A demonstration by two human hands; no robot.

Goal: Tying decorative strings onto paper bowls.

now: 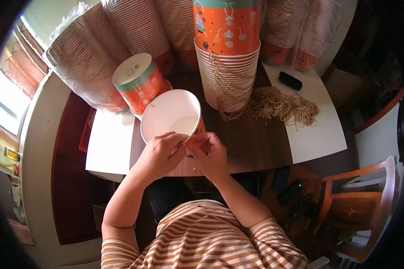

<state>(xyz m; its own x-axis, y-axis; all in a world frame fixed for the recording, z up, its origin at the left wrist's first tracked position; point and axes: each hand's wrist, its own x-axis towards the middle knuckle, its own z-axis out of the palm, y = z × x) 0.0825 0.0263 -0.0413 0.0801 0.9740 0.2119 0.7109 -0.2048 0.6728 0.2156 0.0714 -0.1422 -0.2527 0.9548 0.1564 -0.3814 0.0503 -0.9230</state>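
Note:
A white-lined paper bucket (171, 112) with an orange outside is tilted toward me near the table's front edge, its mouth facing me. My left hand (164, 154) is closed on the near rim, fingertips over the edge. At the same rim, on the outer side, my right hand (209, 156) has its fingers pinched together; what lies between them is too hidden to tell. A short bit of cord shows on the bucket's inner wall at the far left. Just behind it, an orange and green bucket (139, 85) stands upside down.
A tall stack of nested buckets (226, 76) rises beyond my hands, with cords draped over its side. Right of it lie a heap of tan cords (286, 106) and a black case (290, 81). Plastic-wrapped bucket stacks (83, 62) line the back. A wooden chair (359, 197) stands at right.

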